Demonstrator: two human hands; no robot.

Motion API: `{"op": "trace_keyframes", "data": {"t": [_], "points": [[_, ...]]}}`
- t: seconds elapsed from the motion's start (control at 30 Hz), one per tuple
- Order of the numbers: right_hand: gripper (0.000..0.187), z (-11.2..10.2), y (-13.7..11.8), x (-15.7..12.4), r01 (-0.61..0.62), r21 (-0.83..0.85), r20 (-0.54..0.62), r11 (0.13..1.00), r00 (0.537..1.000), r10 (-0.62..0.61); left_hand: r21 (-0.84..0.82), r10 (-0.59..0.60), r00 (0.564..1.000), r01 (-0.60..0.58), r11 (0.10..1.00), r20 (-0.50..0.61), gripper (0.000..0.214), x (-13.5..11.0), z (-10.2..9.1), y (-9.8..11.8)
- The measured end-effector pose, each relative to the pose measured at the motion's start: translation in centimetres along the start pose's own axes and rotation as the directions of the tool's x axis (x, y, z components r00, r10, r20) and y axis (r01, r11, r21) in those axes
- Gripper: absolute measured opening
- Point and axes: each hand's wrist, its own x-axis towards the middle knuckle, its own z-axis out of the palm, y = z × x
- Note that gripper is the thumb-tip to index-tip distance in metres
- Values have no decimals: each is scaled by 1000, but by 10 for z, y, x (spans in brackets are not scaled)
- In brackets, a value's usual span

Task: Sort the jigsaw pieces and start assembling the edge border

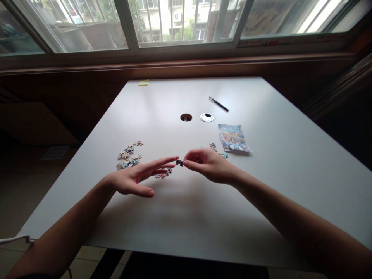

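My right hand (207, 164) pinches a small dark jigsaw piece (179, 163) between thumb and fingertips above the table. Beside it, my left hand (139, 176) is open, thumb apart and fingers stretched toward the piece; whether a fingertip touches it I cannot tell. Under the left fingers lies a small cluster of puzzle pieces (163, 174), partly hidden. A larger pile of loose pieces (128, 157) spreads just beyond my left hand. Behind my right hand a few more pieces (213, 147) show, partly covered by it.
A colourful picture sheet (234, 138) lies right of centre on the white table (186, 217). Farther back are a round cable hole (186, 117), its loose cover (207, 117), a black pen (219, 104) and a yellow sticky note (143, 83). Windows line the far side.
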Motion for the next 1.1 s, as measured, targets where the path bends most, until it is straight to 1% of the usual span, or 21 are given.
{"op": "trace_keyframes", "data": {"t": [0.07, 0.17, 0.2, 0.27, 0.3, 0.33, 0.37, 0.4, 0.47, 0.57, 0.63, 0.7, 0.83, 0.93, 1.0, 1.1], "points": [[31, -1, -1, -1, -9, 22, 11, 1000, 1000, 9, -42, 21, 998, -24, 999, -64, 83, 0, -1, -2], [31, -5, 2, 1, -6, 7, 1, 1000, 1000, 6, -92, 43, 986, -58, 994, -162, 76, 0, -3, -5], [31, -8, 4, 2, -3, -18, -14, 1000, 1000, 3, -99, 47, 980, -67, 993, -192, 74, 0, -4, -6], [31, -17, 8, 4, -10, -119, -96, 993, 995, -1, -105, 55, 965, -84, 991, -258, 70, 0, -7, -10], [30, -23, 10, 5, -29, -195, -164, 980, 986, -3, -105, 61, 953, -96, 990, -297, 67, 0, -8, -12], [29, -32, 12, 6, -66, -272, -244, 960, 970, -3, -103, 68, 939, -108, 989, -337, 65, 0, -9, -14], [27, -41, 13, 7, -114, -328, -297, 938, 955, 12, -101, 71, 923, -118, 988, -378, 62, -1, -10, -17], [26, -51, 15, 7, -164, -358, -308, 919, 950, 49, -96, 77, 906, -128, 987, -415, 59, -1, -11, -19], [27, -70, 16, 5, -256, -393, -288, 883, 946, 146, -81, 96, 881, -150, 985, -464, 53, -2, -12, -23], [23, -88, 19, 2, -356, -502, -258, 789, 932, 256, -76, 126, 874, -182, 980, -469, 48, -2, -13, -26], [20, -90, 22, 1, -374, -564, -202, 736, 927, 316, -89, 130, 882, -190, 978, -454, 46, -2, -13, -27], [16, -87, 27, 3, -362, -605, -154, 709, 927, 342, -98, 134, 887, -196, 976, -442, 43, -2, -13, -28], [15, -77, 34, 8, -344, -649, -156, 678, 933, 325, -93, 151, 889, -210, 973, -432, 39, -2, -14, -28], [16, -75, 37, 10, -325, -660, -163, 678, 942, 293, -88, 160, 889, -217, 972, -429, 36, -3, -15, -28], [15, -75, 38, 10, -322, -655, -208, 684, 946, 247, -88, 160, 891, -216, 972, -425, 36, -3, -15, -28], [16, -75, 38, 10, -328, -654, -301, 682, 939, 163, -90, 156, 894, -212, 973, -420, 36, -3, -14, -28]]}}
